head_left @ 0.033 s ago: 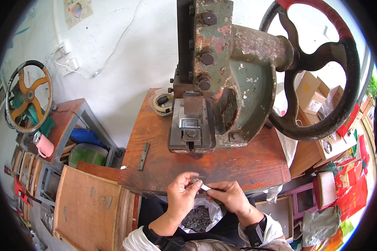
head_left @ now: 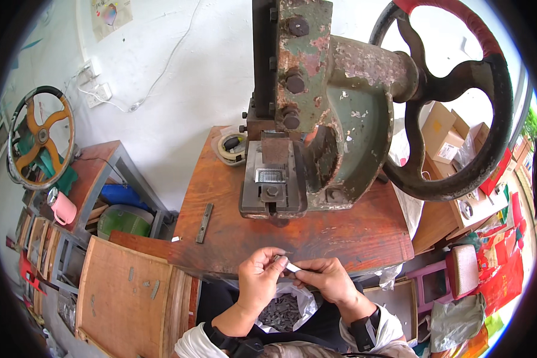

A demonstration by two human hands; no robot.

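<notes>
a flat metal bar (head_left: 204, 224) lies on the worktop (head_left: 235, 240). the left hand (head_left: 256, 281) is closed, its thumb and fingers pinching one end of a small pale strip (head_left: 292, 267). the strip is held between both hands, at the worktop's near edge, above a white bag (head_left: 309, 303) of grey pieces (head_left: 280, 314). the right hand (head_left: 330, 281) is closed on the opposite end.

white wall (head_left: 179, 77) | reddish-brown wooden table (head_left: 358, 235) | purple stool (head_left: 424, 283) at right
</notes>
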